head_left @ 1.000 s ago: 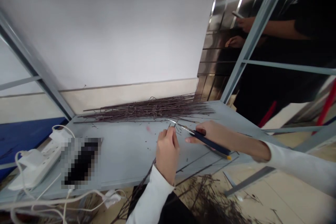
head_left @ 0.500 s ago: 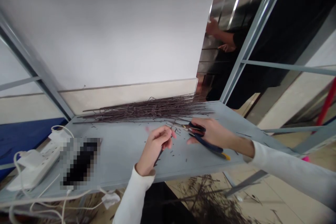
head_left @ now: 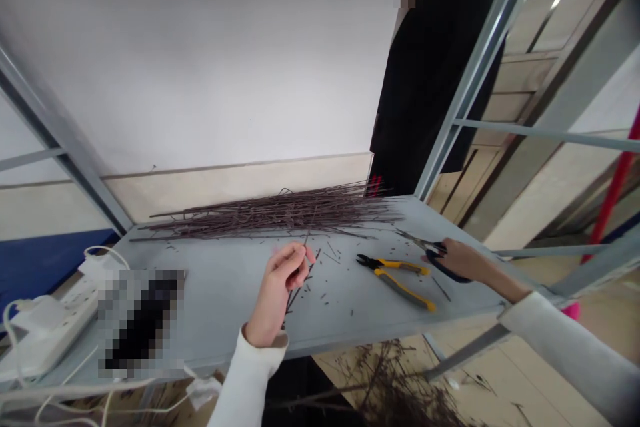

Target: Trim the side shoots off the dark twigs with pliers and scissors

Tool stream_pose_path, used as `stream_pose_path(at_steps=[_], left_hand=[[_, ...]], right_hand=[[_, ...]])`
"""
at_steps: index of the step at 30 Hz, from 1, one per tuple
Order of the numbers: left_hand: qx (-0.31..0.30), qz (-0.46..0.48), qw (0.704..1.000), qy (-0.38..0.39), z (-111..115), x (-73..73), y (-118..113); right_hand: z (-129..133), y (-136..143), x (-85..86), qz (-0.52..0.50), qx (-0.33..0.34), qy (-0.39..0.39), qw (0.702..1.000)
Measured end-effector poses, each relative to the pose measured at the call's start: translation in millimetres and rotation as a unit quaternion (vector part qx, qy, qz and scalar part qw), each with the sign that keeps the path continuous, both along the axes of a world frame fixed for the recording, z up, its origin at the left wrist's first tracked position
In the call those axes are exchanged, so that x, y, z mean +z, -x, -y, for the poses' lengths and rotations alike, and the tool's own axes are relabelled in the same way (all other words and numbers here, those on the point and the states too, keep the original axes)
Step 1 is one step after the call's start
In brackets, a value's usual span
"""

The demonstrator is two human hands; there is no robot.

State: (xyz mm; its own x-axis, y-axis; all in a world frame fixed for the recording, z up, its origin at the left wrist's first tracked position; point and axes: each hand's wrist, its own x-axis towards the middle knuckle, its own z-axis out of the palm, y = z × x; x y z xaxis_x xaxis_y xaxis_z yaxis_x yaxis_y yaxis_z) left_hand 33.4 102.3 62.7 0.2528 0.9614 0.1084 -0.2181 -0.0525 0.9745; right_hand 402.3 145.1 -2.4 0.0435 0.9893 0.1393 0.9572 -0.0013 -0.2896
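Note:
My left hand (head_left: 277, 283) is closed, thumb and fingers pinching a thin dark twig (head_left: 307, 237) whose tip points up toward the back of the table. Off to the right, my right hand (head_left: 463, 260) grips a pair of scissors (head_left: 417, 240) by dark handles, blades pointing left and away from the twig. Between the two hands lie diagonal pliers (head_left: 397, 273) with yellow and grey handles, jaws to the left. Short dark clippings and thin sticks are scattered around my left hand; some lie partly behind it. A bundle of long dark twigs (head_left: 260, 215) lies along the back.
The grey table (head_left: 230, 300) stands in a metal frame (head_left: 465, 90) against a white wall. White power strips (head_left: 65, 320) with cables and a blurred dark object (head_left: 145, 320) are at left. Cut twigs (head_left: 390, 387) litter the floor. Behind the frame stands a person in black (head_left: 430, 60).
My right hand with the scissors has moved right, away from the twig, uncovering the pliers. My left hand still pinches the twig. The person behind the frame has changed position.

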Motion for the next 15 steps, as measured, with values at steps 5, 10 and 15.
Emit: stream_pose_path(at_steps=[5, 10, 15], left_hand=[[0.003, -0.015, 1.0, -0.006, -3.0, -3.9, -5.0], [0.008, -0.03, 1.0, 0.001, -2.7, -4.7, -12.1], [0.015, -0.045, 0.999, 0.003, 0.9, -1.8, -16.2]], right_hand=[[-0.2, -17.4, -26.4, 0.031, -0.043, 0.029, 0.998], [0.0, 8.7, -32.8, 0.047, 0.006, -0.002, 0.999], [3.9, 44.6, -25.1, 0.066, 0.152, 0.105, 0.981]])
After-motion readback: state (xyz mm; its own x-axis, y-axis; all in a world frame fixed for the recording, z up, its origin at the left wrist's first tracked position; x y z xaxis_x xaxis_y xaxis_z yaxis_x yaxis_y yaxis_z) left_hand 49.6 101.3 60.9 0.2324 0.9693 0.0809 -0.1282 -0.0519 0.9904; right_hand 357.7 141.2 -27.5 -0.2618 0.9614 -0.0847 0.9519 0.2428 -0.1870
